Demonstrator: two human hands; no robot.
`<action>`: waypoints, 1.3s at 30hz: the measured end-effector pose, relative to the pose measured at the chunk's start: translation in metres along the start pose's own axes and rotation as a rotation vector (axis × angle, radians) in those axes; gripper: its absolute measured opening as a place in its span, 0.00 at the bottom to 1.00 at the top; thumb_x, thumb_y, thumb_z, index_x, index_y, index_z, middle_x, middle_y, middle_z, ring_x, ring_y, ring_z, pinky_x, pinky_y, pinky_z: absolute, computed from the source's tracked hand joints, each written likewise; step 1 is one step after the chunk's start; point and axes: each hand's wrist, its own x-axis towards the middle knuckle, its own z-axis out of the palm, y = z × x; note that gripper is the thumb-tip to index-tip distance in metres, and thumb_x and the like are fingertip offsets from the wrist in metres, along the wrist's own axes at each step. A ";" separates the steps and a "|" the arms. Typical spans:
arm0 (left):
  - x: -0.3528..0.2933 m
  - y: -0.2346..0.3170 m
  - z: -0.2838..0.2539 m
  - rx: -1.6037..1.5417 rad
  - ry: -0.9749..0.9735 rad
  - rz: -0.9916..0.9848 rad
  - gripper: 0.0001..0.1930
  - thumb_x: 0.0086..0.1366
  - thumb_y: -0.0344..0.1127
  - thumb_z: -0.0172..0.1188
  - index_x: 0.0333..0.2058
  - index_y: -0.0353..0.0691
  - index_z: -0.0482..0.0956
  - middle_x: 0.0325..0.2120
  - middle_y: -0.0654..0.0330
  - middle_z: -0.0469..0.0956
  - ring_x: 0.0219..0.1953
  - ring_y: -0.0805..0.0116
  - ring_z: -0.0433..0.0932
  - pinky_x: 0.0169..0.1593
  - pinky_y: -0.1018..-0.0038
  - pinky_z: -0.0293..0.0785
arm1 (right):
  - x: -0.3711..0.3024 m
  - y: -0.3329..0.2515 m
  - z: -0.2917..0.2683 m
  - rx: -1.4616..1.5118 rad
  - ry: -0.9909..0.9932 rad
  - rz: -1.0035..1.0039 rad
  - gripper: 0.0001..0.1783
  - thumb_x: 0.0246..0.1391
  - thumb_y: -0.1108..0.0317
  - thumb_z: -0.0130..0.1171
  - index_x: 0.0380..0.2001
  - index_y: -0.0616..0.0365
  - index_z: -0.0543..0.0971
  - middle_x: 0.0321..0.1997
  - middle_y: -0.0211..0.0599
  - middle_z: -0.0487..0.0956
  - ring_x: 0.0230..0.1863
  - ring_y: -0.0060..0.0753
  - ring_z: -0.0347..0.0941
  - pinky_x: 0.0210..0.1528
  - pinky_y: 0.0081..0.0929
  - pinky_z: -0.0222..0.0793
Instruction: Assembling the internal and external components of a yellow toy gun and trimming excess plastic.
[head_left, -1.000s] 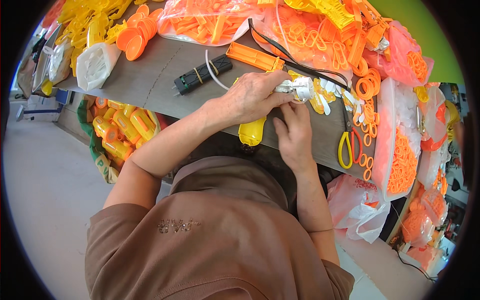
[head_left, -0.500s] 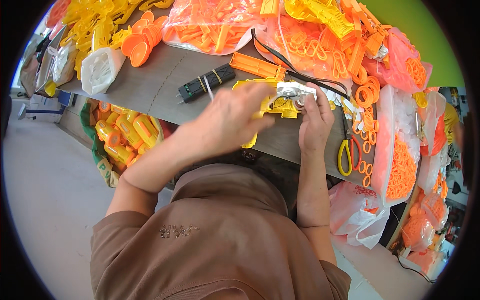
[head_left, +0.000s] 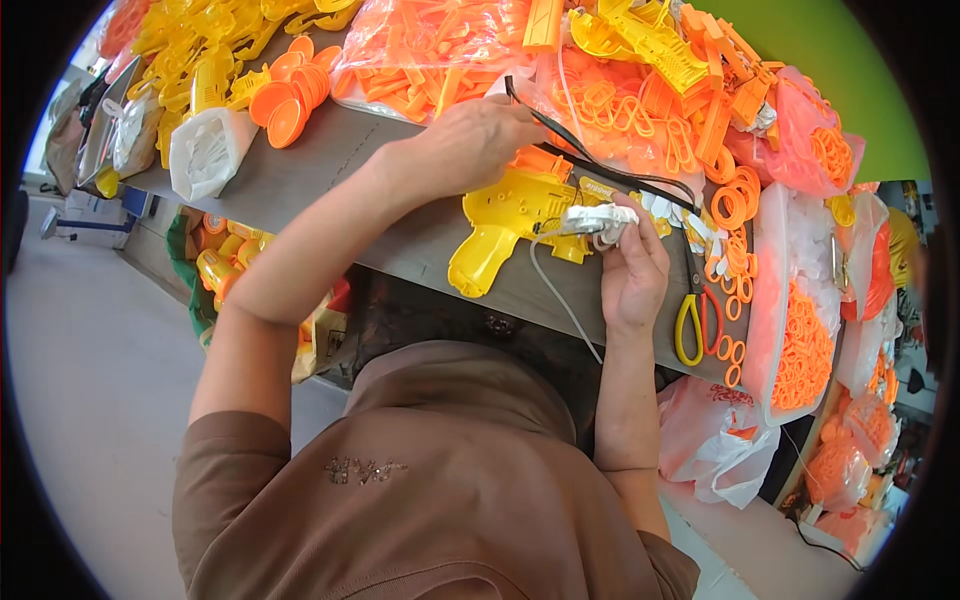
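Note:
My right hand (head_left: pixel 636 275) grips a small white plastic mechanism (head_left: pixel 598 220) between thumb and fingers. A thin grey-white cable (head_left: pixel 553 287) hangs from it toward the table's near edge. Just behind and left of it, a yellow toy-gun shell half (head_left: pixel 487 255) lies on the table with its inner ribs facing up. My left hand (head_left: pixel 470 145) reaches beyond the shell, its fingers stretched forward and slightly bent. They are over a long orange plastic piece (head_left: pixel 532 160), mostly covered by the hand; contact is unclear. A black strap (head_left: pixel 560 132) passes beside the fingertips.
Scissors (head_left: pixel 690 325) with yellow and red handles lie right of my right hand, near orange rings (head_left: pixel 735 190). A bin of small orange rings (head_left: pixel 800 345) stands farther right. Bagged orange parts (head_left: pixel 430 60), yellow shells (head_left: pixel 200 45) and orange cups (head_left: pixel 290 100) line the back.
My left hand has moved up and away from beside the white mechanism, uncovering the yellow shell and the cable. The black banded block is no longer visible. My right hand keeps the mechanism.

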 end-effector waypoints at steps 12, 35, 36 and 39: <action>0.011 -0.013 0.016 -0.017 -0.052 0.209 0.17 0.45 0.29 0.61 0.37 0.37 0.75 0.36 0.57 0.75 0.44 0.56 0.73 0.52 0.63 0.67 | -0.009 -0.006 0.000 -0.112 -0.029 0.041 0.23 0.61 0.64 0.51 0.54 0.68 0.68 0.45 0.33 0.74 0.45 0.24 0.70 0.50 0.22 0.64; -0.081 0.061 -0.029 -0.318 -0.123 -0.378 0.22 0.55 0.34 0.61 0.48 0.40 0.67 0.32 0.48 0.70 0.34 0.46 0.74 0.38 0.59 0.72 | -0.005 0.006 0.038 -0.332 0.120 -0.089 0.14 0.57 0.71 0.56 0.45 0.66 0.71 0.39 0.37 0.74 0.40 0.23 0.73 0.42 0.24 0.75; -0.081 0.062 -0.025 -0.310 -0.068 -0.360 0.23 0.55 0.34 0.61 0.49 0.40 0.67 0.32 0.48 0.70 0.33 0.46 0.74 0.38 0.59 0.72 | -0.005 0.008 0.038 -0.382 0.105 -0.124 0.14 0.57 0.72 0.56 0.45 0.66 0.70 0.39 0.37 0.74 0.39 0.22 0.72 0.42 0.24 0.75; -0.075 0.068 -0.023 -0.342 0.015 -0.360 0.24 0.55 0.34 0.62 0.50 0.40 0.67 0.31 0.48 0.70 0.31 0.45 0.74 0.38 0.59 0.73 | -0.007 0.013 0.035 -0.442 0.088 -0.176 0.15 0.57 0.72 0.56 0.45 0.66 0.70 0.40 0.37 0.74 0.40 0.22 0.72 0.42 0.23 0.75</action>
